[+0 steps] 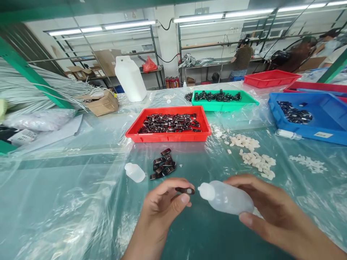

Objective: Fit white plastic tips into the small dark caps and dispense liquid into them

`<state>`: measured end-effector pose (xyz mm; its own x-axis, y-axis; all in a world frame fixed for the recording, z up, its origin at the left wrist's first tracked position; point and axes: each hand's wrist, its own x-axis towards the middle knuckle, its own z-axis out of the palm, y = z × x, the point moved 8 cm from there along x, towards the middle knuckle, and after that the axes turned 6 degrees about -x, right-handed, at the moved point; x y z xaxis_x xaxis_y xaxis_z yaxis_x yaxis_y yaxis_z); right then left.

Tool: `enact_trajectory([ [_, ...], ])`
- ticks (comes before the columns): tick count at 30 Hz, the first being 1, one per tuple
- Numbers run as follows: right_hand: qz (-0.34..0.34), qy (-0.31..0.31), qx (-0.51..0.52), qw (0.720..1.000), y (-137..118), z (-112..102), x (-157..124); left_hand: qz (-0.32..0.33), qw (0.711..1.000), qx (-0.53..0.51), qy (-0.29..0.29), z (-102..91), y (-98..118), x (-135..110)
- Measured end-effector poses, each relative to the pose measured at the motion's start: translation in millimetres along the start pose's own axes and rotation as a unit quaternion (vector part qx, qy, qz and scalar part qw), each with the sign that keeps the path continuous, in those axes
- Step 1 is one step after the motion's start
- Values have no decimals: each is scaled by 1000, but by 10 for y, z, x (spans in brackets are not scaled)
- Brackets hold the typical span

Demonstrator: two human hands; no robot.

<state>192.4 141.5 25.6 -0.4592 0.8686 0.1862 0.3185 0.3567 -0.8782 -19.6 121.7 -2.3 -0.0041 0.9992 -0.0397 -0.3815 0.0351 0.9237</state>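
Note:
Pinched between the thumb and fingers of my left hand is a small dark brown plastic part with a pale round spot on its end. My right hand grips a translucent white squeeze bottle, tipped on its side. The bottle's nozzle points left at the part, with a small gap between them. A loose pile of similar dark parts lies just beyond my left hand. Beside that pile a smaller white bottle rests on its side.
A red tray of dark parts stands ahead, with a green tray behind it and a blue bin to the right. Whitish small pieces are scattered at right. A white jug stands at the back. People sit in the far background.

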Motion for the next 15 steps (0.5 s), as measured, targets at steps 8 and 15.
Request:
enact_trajectory([
  [8, -107, 104, -216, 965, -66, -49, -111, 105, 989, 91, 41, -29, 133, -50],
  [15, -118, 101, -181, 971, -39, -44, -141, 122, 983, 133, 27, 0, 142, -59],
])
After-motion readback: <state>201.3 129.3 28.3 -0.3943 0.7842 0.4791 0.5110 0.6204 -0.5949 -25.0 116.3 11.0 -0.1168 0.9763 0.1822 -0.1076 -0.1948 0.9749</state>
